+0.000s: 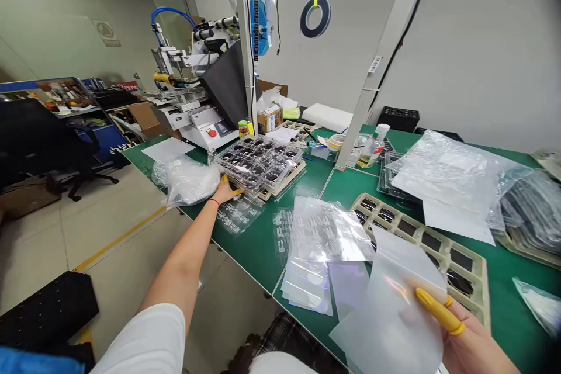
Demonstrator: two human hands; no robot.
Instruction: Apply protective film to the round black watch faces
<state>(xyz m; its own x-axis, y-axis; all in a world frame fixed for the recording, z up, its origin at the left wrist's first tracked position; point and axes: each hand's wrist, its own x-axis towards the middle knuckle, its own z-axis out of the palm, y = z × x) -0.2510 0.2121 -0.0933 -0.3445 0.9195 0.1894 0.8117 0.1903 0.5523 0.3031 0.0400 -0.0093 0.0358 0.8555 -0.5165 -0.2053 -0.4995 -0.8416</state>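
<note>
My right hand (464, 327), in yellow finger cots, holds a translucent plastic sheet (394, 304) at its right edge, with the thumb on top. The sheet bends and covers part of a beige compartment tray (480, 263) of dark round and square pieces. My left hand (224, 191) reaches out with two yellow-tipped fingers apart, at the near corner of a stack of clear blister trays (263, 160) holding dark round pieces. Beside its thumb lies a clear film with white print (241, 215). Between my hands are more printed films (324, 228) and clear sheets (307, 286).
A white plastic bag (193, 181) lies left of the blister trays. Behind stands a machine with a red button (211, 132). A metal post (357, 111) rises from the green table (258, 251). A bottle (372, 146) and plastic-wrapped stacks (460, 169) are at the right.
</note>
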